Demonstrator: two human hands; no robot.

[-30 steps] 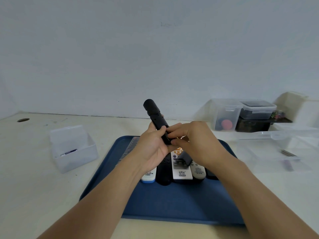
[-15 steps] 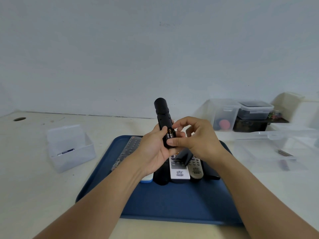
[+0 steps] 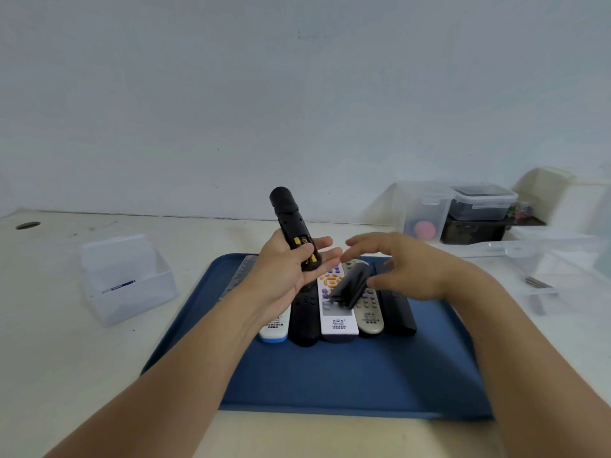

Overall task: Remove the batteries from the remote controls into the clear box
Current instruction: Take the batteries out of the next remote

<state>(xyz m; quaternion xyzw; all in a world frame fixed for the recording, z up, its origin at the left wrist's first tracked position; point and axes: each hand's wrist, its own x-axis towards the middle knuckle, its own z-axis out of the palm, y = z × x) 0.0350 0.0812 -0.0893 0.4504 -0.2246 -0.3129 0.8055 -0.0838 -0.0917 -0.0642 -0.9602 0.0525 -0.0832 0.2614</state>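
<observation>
Currently left hand [image 3: 284,269] grips black stick-shaped remote [image 3: 292,226], battery bay exposed; right hand [image 3: 406,269] beside it spread, holding nothing. 5 remotes [image 3: 337,305] beneath await emptying.

We see a plain pale wall [image 3: 297,94] filling the upper half of the view, evenly lit with a faint bluish cast, bare but for a few small specks. It meets a cream tabletop [image 3: 49,358] along a straight seam well beyond the fingers. The tabletop is lightly scuffed, and a dark round hole [image 3: 27,225] sits at its far-left edge, well apart from the fingers. Soft shadows fall on the wall at far right, behind the containers there. The light is diffuse, without hard highlights.
</observation>
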